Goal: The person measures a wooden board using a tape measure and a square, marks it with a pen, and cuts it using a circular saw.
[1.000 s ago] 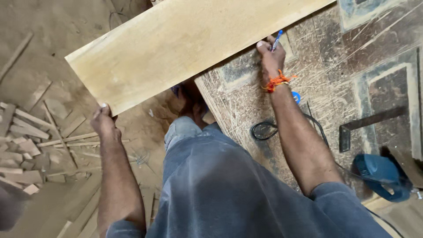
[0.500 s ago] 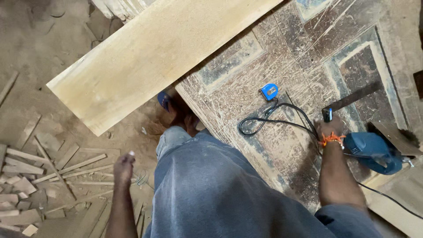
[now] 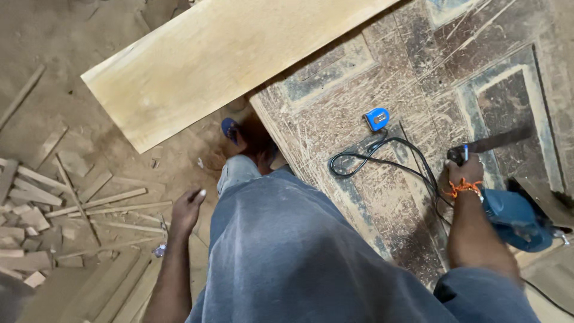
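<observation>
Right hand (image 3: 465,172) grips a try square's dark handle (image 3: 457,155) and a blue pen (image 3: 466,152), handle mostly hidden; left hand (image 3: 186,209) hangs loosely curled, empty, off the surface (image 3: 359,78) edge.

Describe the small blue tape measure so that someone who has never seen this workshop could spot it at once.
Start at the big scratched, dust-covered work surface on the right, below the pale wooden plank. Near its middle a black cable loops; the tape measure lies at the top of that loop. It is small, squarish and bright blue, much smaller than the blue power tool by the right hand.
</observation>
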